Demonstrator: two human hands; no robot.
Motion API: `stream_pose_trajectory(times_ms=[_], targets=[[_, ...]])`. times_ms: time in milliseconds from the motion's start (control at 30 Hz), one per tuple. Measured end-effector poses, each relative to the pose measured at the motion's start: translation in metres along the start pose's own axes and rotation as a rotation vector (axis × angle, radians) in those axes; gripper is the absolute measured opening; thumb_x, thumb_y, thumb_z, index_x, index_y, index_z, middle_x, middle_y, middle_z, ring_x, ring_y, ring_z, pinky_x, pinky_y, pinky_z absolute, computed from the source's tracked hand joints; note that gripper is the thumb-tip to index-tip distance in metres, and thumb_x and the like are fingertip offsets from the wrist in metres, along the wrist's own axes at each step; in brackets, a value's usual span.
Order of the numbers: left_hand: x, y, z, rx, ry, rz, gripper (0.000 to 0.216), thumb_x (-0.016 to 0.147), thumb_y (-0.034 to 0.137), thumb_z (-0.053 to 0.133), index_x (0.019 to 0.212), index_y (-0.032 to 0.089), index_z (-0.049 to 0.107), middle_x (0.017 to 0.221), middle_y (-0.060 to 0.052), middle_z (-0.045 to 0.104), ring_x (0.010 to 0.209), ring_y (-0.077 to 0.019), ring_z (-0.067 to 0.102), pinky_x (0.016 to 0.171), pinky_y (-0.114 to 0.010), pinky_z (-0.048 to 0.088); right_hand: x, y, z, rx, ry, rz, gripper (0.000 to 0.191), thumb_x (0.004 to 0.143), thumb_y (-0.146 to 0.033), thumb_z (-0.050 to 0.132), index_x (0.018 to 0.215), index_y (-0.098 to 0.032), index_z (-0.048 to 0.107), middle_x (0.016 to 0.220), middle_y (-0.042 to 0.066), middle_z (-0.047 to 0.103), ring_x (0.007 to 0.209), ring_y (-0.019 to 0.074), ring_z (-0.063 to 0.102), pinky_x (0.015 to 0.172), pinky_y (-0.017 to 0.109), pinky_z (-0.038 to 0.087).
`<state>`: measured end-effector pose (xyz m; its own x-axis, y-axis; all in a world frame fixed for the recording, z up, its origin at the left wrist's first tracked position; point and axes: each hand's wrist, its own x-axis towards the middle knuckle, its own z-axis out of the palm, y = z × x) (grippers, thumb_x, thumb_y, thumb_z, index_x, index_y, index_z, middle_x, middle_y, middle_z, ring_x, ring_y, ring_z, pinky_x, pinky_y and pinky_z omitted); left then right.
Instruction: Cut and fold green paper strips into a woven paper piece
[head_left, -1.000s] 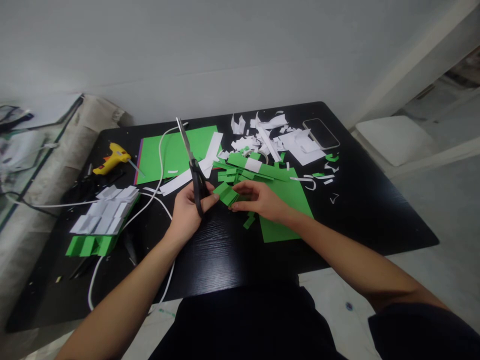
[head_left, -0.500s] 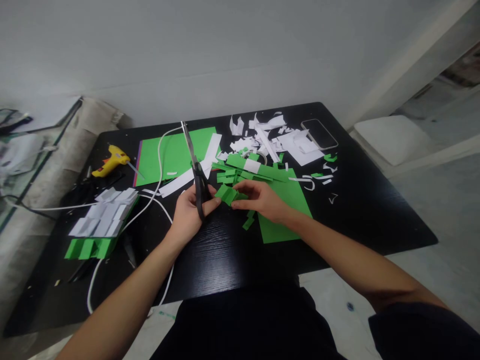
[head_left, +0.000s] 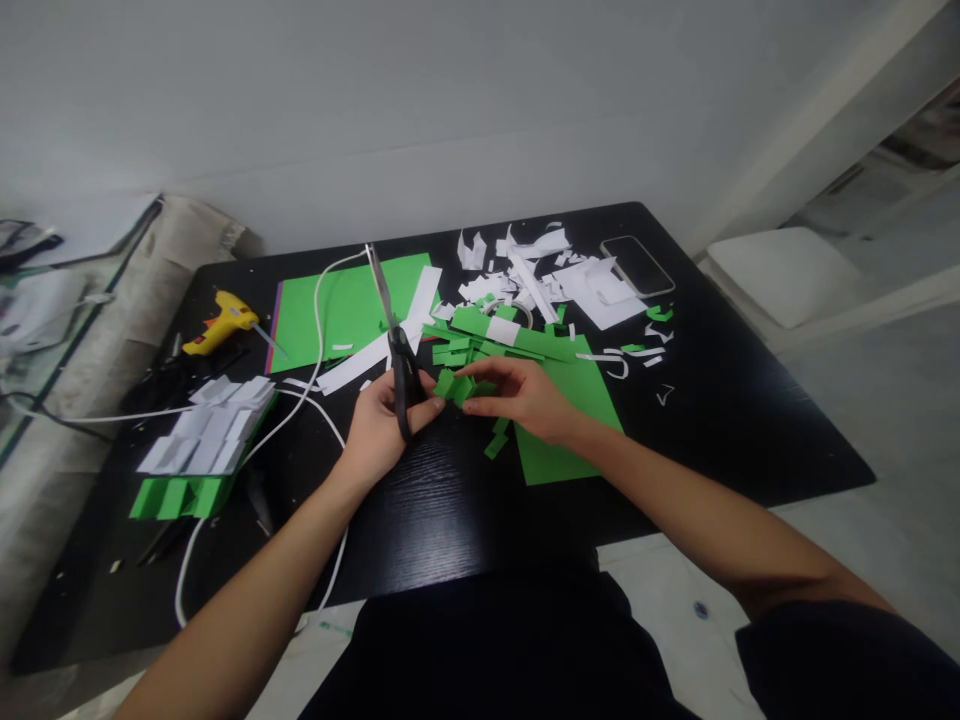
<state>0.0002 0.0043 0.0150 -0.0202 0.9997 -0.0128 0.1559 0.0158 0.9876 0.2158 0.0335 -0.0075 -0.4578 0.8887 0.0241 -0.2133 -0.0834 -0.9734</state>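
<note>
My left hand (head_left: 379, 425) grips the black handles of a pair of scissors (head_left: 394, 335), whose closed blades point away from me over the table. Its thumb also touches a small folded green paper piece (head_left: 454, 386). My right hand (head_left: 517, 398) pinches that same green piece from the right, fingers curled. Both hands hover over the black table (head_left: 450, 500), just left of a green paper sheet (head_left: 577, 400). Green strips (head_left: 480, 335) lie heaped just beyond the hands.
A yellow glue gun (head_left: 217, 322) lies at the left with a white cable (head_left: 319, 320) crossing a large green sheet (head_left: 337, 305). White and green folded pieces (head_left: 202, 440) sit front left. White scraps (head_left: 540, 275) and a phone (head_left: 637, 265) lie at the back right.
The scissors have tilted slightly to the right and my hands have drawn the green piece closer together, so it looks smaller and more folded. Nothing else on the table has moved.
</note>
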Motion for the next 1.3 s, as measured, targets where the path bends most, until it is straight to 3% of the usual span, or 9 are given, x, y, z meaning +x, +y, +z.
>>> stream_pose_trajectory(times_ms=[333,600,833,1000,1133,1300], targets=[[0.0002,0.0045,-0.0003,-0.015,0.021,0.032,0.026,0.066,0.025,0.087,0.086,0.02,0.072,0.086,-0.001,0.075,0.074,-0.0175,0.067,0.071,-0.031,0.056,-0.0003,0.0016,-0.0008,-0.047,0.036,-0.032,0.038,0.069,-0.031,0.097,0.101,-0.024,0.078,0.107,0.003,0.078,0.109,0.0232,0.072,0.107,0.047,0.057],[-0.0016,0.0055,0.0002,0.042,0.01,0.07,0.024,0.067,0.025,0.086,0.084,0.021,0.07,0.071,0.003,0.066,0.059,-0.0129,0.056,0.056,-0.026,0.047,-0.0008,0.0007,-0.0012,-0.069,0.016,0.007,0.041,0.067,-0.031,0.098,0.102,-0.023,0.078,0.104,0.003,0.078,0.101,0.0218,0.072,0.102,0.044,0.059],[-0.0014,0.0036,0.0004,0.046,0.0,0.072,0.023,0.068,0.027,0.085,0.085,0.021,0.07,0.071,0.002,0.064,0.06,-0.0138,0.056,0.057,-0.027,0.046,-0.0026,-0.0016,0.0018,0.172,-0.109,0.171,0.032,0.08,-0.036,0.09,0.104,-0.021,0.075,0.095,0.002,0.077,0.092,0.0194,0.075,0.087,0.039,0.068],[-0.001,0.0014,0.0007,0.047,0.007,0.064,0.025,0.068,0.028,0.086,0.085,0.021,0.07,0.072,0.002,0.063,0.06,-0.0133,0.053,0.057,-0.027,0.044,-0.0027,-0.0002,0.003,0.103,-0.079,0.142,0.041,0.07,-0.025,0.096,0.104,-0.021,0.073,0.099,0.001,0.077,0.087,0.0174,0.077,0.089,0.036,0.067],[-0.0006,0.0005,0.0023,0.053,-0.011,0.06,0.025,0.068,0.029,0.085,0.085,0.021,0.069,0.069,0.003,0.061,0.059,-0.0131,0.052,0.056,-0.026,0.043,-0.0023,-0.0023,0.0015,0.094,-0.047,0.148,0.033,0.076,-0.029,0.093,0.101,-0.02,0.073,0.096,0.002,0.078,0.087,0.0192,0.079,0.089,0.038,0.067],[0.0006,-0.0006,0.0,0.135,-0.018,0.087,0.024,0.076,0.036,0.082,0.087,0.02,0.068,0.076,0.002,0.064,0.065,-0.0144,0.054,0.063,-0.028,0.044,0.0,-0.0025,0.0002,0.145,-0.009,0.161,0.034,0.071,-0.031,0.096,0.096,-0.02,0.076,0.09,0.001,0.08,0.085,0.0195,0.079,0.088,0.038,0.067]])
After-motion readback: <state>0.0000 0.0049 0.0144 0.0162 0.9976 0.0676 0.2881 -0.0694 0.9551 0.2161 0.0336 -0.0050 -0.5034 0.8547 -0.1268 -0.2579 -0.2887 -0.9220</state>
